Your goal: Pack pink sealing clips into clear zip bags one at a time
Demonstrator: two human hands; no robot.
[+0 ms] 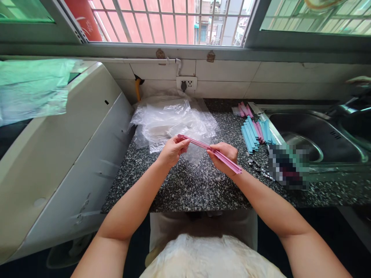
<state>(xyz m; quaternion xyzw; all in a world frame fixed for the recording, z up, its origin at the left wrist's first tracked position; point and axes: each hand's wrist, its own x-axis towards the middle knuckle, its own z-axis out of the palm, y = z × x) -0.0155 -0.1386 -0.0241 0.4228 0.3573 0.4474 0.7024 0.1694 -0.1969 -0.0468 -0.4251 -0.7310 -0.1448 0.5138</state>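
Observation:
A long, narrow pink bag-sealing clip [197, 143] is stretched between my two hands over the speckled countertop. My left hand [171, 150] pinches its far left end between thumb and fingers. Around its right part my right hand [225, 151] is closed, and the clip's end juts out past the wrist. Whether more than one strip lies in the right hand I cannot tell. Just behind my hands is a loose pile of clear plastic bags [174, 117]. To the right lie several blue clips [249, 134], with pink clips [259, 132] beside them.
A metal sink [301, 116] is set into the counter [191, 189] at right. Near it lie a small chain [261, 170] and a pixelated packet [288, 168]. A large white appliance [75, 154] borders the left side. A wall socket [187, 83] holds a plug at the back.

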